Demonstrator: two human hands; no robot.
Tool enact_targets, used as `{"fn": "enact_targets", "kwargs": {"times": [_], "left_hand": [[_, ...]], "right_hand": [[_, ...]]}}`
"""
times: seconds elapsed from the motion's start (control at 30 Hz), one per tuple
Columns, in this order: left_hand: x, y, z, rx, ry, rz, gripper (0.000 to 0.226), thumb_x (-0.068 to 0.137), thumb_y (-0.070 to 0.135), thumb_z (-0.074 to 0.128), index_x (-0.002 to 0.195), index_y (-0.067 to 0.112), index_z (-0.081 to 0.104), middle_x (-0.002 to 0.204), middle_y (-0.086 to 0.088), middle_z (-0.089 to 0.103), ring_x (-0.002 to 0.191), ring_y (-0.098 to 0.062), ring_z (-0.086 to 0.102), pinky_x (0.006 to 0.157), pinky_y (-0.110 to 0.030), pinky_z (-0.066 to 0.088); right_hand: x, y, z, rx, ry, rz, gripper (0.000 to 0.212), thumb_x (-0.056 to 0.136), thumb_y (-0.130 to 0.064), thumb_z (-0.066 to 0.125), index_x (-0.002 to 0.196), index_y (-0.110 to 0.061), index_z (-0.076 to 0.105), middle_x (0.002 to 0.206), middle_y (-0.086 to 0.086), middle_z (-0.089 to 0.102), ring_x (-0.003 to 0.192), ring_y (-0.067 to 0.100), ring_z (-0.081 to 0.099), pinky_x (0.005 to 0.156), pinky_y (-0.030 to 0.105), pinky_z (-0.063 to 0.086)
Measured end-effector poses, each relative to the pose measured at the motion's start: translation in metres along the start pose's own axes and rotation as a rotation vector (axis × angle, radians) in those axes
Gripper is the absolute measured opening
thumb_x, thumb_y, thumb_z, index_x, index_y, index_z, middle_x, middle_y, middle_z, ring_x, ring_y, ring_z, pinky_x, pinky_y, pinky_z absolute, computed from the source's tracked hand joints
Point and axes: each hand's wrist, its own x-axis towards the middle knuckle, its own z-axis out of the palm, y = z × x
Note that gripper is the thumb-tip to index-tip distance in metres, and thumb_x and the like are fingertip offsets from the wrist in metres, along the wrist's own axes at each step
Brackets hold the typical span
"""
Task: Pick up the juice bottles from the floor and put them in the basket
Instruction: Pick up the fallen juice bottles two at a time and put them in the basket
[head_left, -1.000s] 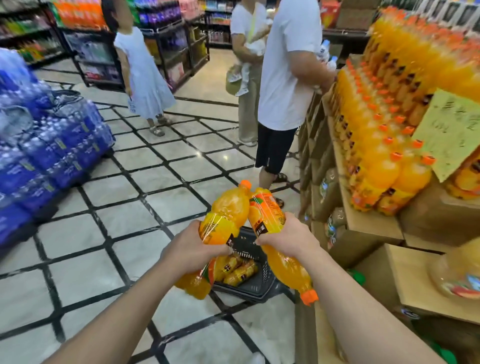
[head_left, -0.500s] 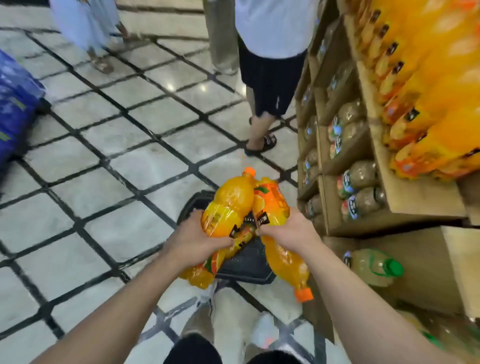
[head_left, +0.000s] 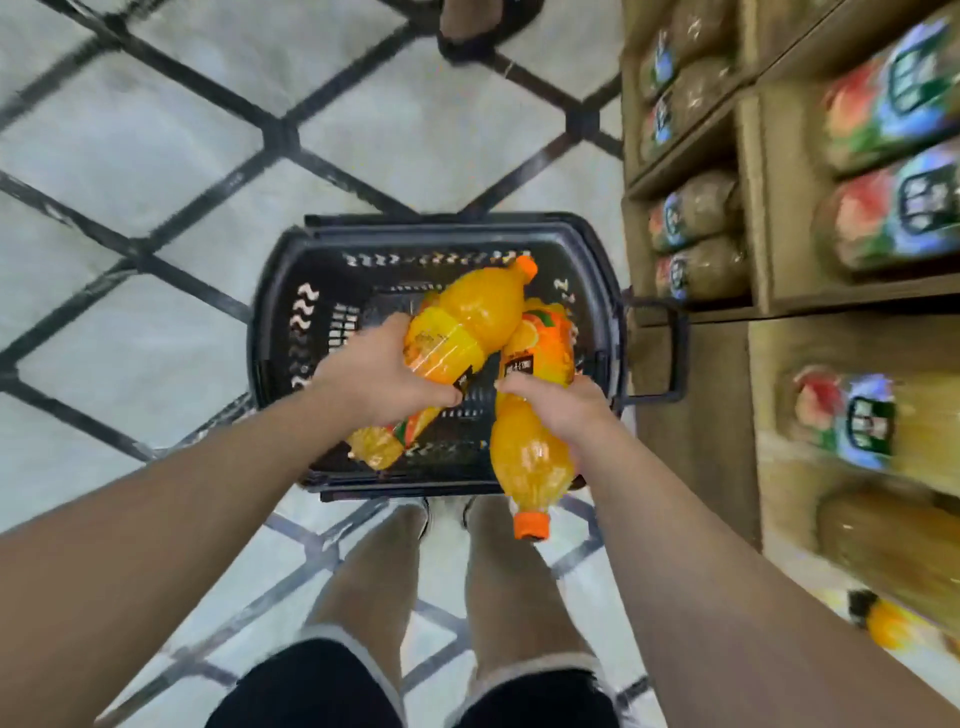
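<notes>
orange juice bottles, one per hand, over the black basket (head_left: 280, 291). my left hand (head_left: 379, 379) grips its bottle (head_left: 462, 322) cap-away; my right hand (head_left: 561, 410) grips its bottle (head_left: 535, 447) cap-toward me. opposed caps probably let them nest side by side.

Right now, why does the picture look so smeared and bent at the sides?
Head view: motion blur smears the shelf bottles and floor tiles; the wide lens bows the edges; the basket and both held juice bottles stay fairly sharp.
</notes>
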Motion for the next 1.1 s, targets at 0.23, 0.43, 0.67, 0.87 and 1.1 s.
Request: {"fn": "enact_targets", "kwargs": {"times": [0.23,0.43,0.67,0.87,1.1], "left_hand": [[0.088,-0.039,0.069,-0.031,0.006,-0.107,0.094,0.052,0.073,0.08,0.131,0.03,0.051,0.111,0.001,0.065,0.099,-0.026,0.064,0.089,-0.046,0.058],[0.151,-0.08,0.118,-0.041,0.04,-0.146,0.09,0.057,0.073,0.08,0.128,0.032,0.046,0.108,0.004,0.06,0.097,-0.023,0.061,0.085,-0.045,0.057],[0.2,-0.109,0.151,-0.091,0.038,-0.16,0.112,0.059,0.071,0.084,0.152,0.032,0.035,0.125,0.003,0.059,0.11,-0.024,0.062,0.091,-0.049,0.058],[0.212,-0.121,0.146,-0.11,0.055,-0.16,0.105,0.061,0.069,0.085,0.148,0.033,0.038,0.122,0.005,0.059,0.109,-0.023,0.061,0.089,-0.047,0.057],[0.218,-0.116,0.139,-0.06,0.082,-0.13,0.108,0.066,0.067,0.084,0.153,0.031,0.031,0.135,0.001,0.054,0.12,-0.026,0.058,0.091,-0.045,0.053]], "right_hand": [[0.109,0.014,0.046,0.113,-0.043,0.132,0.128,0.047,-0.059,0.089,0.153,-0.011,0.035,0.139,0.013,0.057,0.12,0.039,0.06,0.102,0.055,0.05],[0.199,0.027,0.083,0.146,0.041,0.174,0.12,0.059,-0.06,0.089,0.156,-0.018,0.033,0.142,0.009,0.056,0.124,0.037,0.057,0.103,0.049,0.047],[0.263,0.048,0.133,0.154,0.147,0.138,0.11,0.083,-0.058,0.077,0.16,-0.016,0.011,0.15,0.014,0.046,0.132,0.038,0.05,0.102,0.043,0.041],[0.281,0.044,0.141,-0.038,0.073,0.153,0.1,0.092,-0.049,0.071,0.161,-0.013,0.009,0.156,0.017,0.04,0.138,0.039,0.045,0.106,0.044,0.04],[0.257,0.036,0.107,-0.273,0.052,-0.093,0.061,0.097,-0.034,0.061,0.151,-0.018,0.037,0.135,0.013,0.058,0.11,0.033,0.059,0.078,0.035,0.041]]}}
